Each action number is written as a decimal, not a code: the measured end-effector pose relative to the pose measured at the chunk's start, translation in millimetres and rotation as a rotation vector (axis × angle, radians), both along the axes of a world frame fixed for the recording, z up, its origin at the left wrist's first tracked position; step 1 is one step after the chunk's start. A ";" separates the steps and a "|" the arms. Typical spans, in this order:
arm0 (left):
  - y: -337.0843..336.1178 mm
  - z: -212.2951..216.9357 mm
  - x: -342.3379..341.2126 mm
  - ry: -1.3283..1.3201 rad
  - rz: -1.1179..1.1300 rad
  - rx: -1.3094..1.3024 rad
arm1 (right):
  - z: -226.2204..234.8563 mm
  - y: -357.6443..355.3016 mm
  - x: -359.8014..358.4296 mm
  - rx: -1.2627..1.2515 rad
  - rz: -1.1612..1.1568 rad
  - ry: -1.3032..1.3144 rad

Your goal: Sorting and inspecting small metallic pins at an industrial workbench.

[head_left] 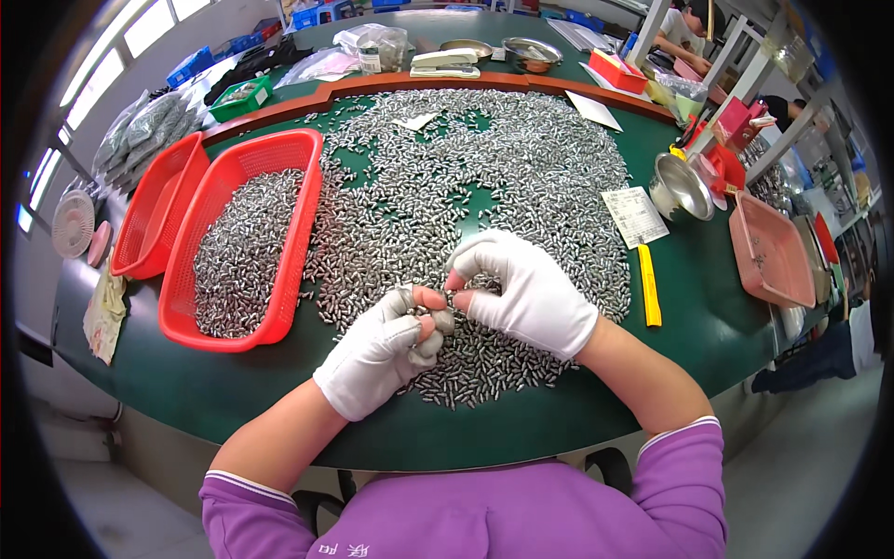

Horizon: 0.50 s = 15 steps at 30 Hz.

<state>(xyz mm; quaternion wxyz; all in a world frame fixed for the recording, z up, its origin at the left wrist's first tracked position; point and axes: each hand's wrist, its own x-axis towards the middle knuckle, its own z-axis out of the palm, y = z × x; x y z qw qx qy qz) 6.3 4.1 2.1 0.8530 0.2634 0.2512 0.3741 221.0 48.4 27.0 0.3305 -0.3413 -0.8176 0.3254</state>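
Note:
Both my hands wear white gloves with bare thumb and index tips, and they meet above a wide layer of small shiny metal pieces [549,205]. My left hand [380,352] is closed, its fingers curled in and the glove fingertips smudged grey. Thumb and index finger of my right hand [533,293] come together in a pinch just beside the left fingertips. Whatever either hand holds is too small or too hidden to make out. On the left stands a red plastic basket [300,238], partly filled with the same metal pieces.
A second red basket [158,210] sits farther left. A wooden rail [424,83] borders the green table [400,443] behind the pieces. To the right lie a yellow-handled tool [649,289], a printed slip [635,216], a metal bowl [682,186] and a pink tray [773,261].

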 end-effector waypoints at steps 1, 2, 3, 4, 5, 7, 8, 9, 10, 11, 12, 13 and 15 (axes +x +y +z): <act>-0.4 1.4 1.9 0.009 0.008 0.000 | 0.6 -4.0 -1.2 -0.068 0.008 0.046; -0.4 0.9 2.0 0.010 0.010 -0.002 | -2.2 -5.4 -2.5 -0.106 0.040 0.071; -0.2 -0.1 1.9 0.017 -0.008 -0.016 | -4.6 -6.8 -4.8 -0.144 0.072 0.096; -0.6 -0.8 1.9 0.024 -0.027 -0.030 | -2.0 -10.9 -7.7 -0.169 0.072 0.118; -1.8 0.5 3.9 0.034 -0.015 -0.039 | -0.5 -12.3 -7.8 -0.170 0.069 0.116; -3.9 2.4 5.2 0.042 -0.003 -0.029 | 1.5 -14.6 -6.9 -0.156 0.070 0.117; -4.4 2.5 4.6 0.054 0.017 -0.019 | 1.5 -14.0 -7.7 -0.156 0.072 0.118; -4.3 1.6 3.9 0.055 0.020 -0.019 | 1.7 -13.2 -8.4 -0.113 0.075 0.104; -4.0 0.1 3.2 0.031 0.025 -0.012 | 2.0 -12.7 -9.0 -0.069 0.079 0.090; -3.5 -0.6 2.4 0.006 0.027 -0.004 | 3.9 -14.7 -9.8 0.019 0.019 0.077; -3.2 -0.2 2.0 0.006 0.026 -0.003 | 6.2 -16.9 -10.6 0.108 -0.041 0.065; -2.6 0.4 1.7 -0.004 0.036 -0.011 | 7.7 -15.8 -10.7 0.109 -0.041 0.065; -2.1 2.4 2.4 -0.012 0.037 -0.009 | 11.4 -12.5 -9.5 0.388 0.014 0.023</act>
